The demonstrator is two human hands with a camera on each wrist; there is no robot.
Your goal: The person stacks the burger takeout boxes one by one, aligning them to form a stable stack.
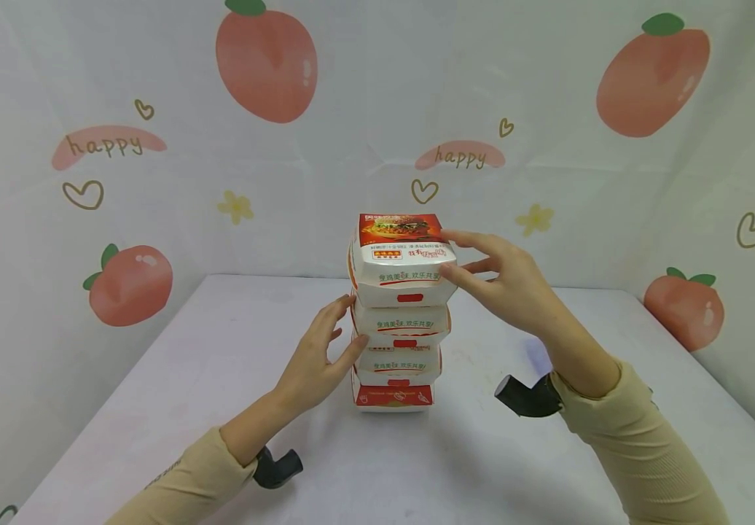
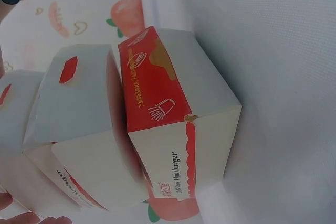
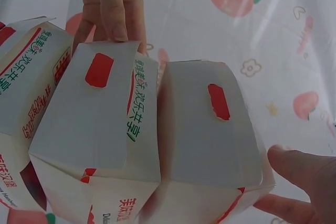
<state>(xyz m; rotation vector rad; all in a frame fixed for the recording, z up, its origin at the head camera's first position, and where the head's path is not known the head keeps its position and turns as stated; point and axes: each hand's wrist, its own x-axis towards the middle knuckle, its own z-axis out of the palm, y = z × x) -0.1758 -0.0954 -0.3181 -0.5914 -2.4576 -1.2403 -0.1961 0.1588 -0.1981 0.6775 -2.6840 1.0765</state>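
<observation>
A stack of several white-and-red paper burger boxes stands upright on the table in the head view. The stack's top box (image 1: 407, 255) carries a burger picture. My right hand (image 1: 502, 277) touches its right side, thumb at the front corner and fingers along the upper edge. Lower down, my left hand (image 1: 318, 357) rests its fingertips against the left side of the second box (image 1: 404, 323), the thumb by the edge below. Both hands flank the boxes in the right wrist view. The red-fronted bottom box (image 2: 152, 87) sits on the table in the left wrist view.
The stack stands on a white table (image 1: 272, 313), with a fruit-printed curtain (image 1: 351, 146) behind it. Black angled pieces (image 1: 528, 397) are worn at both wrists, beside the beige sleeves (image 1: 640, 445).
</observation>
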